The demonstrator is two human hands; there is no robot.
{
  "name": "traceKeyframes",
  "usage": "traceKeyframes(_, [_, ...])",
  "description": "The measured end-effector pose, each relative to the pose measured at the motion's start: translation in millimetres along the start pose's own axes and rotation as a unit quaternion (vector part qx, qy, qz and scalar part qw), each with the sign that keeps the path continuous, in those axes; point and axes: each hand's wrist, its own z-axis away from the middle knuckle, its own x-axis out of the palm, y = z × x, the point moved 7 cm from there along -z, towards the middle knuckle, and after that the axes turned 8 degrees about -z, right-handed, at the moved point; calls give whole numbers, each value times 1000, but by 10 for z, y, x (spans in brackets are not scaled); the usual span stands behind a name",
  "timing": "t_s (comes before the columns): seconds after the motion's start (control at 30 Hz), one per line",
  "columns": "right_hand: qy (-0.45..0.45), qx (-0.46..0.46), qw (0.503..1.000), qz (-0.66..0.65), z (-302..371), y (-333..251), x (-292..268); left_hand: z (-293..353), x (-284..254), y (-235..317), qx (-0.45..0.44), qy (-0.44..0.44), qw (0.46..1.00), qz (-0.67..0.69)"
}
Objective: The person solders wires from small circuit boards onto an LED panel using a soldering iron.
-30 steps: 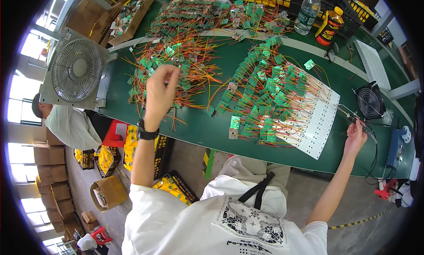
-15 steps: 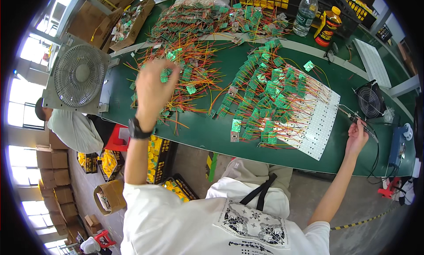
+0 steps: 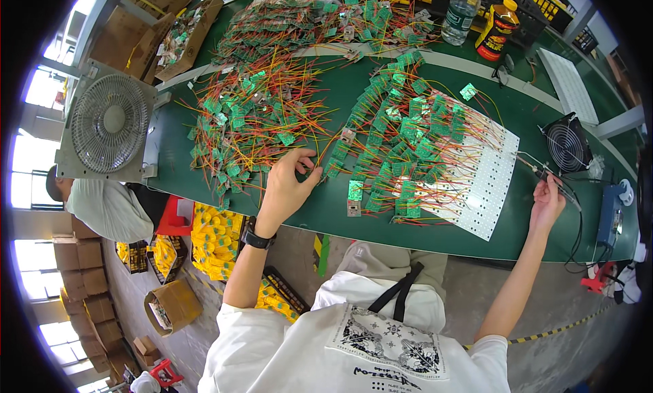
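My left hand [image 3: 289, 185] is over the near edge of the green table, its fingers curved and the thumb apart from the index finger. No held thing shows between them. Just beyond it spreads a heap of small green circuit boards with red and yellow wires [image 3: 238, 114]. To its right, rows of wired circuit boards [image 3: 408, 128] lie partly on a white perforated board [image 3: 486, 196]. My right hand [image 3: 546, 202] grips a soldering iron [image 3: 543, 173] at the right, its thin tip near the edge of the perforated board.
A grey fan [image 3: 112, 124] stands at the left. A small black fan [image 3: 567, 145] and a blue device [image 3: 613, 219] with cables are at the right. A water bottle [image 3: 461, 15] and a yellow-capped bottle [image 3: 497, 29] stand at the back. Another person [image 3: 109, 206] sits at the left.
My left hand has come down and to the right, from above the heap of circuit boards to the table's near edge. My right hand still holds the soldering iron in nearly the same place.
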Motion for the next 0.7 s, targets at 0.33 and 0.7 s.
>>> traceKeyframes(0.33, [10,1,1000,6,9,-21,7,259,-140,-98,-138,-72,979,133])
traceKeyframes(0.7, [28,-7,1000,-5,-20,-10,-32,198,-103,-8,-114,-31,941,317])
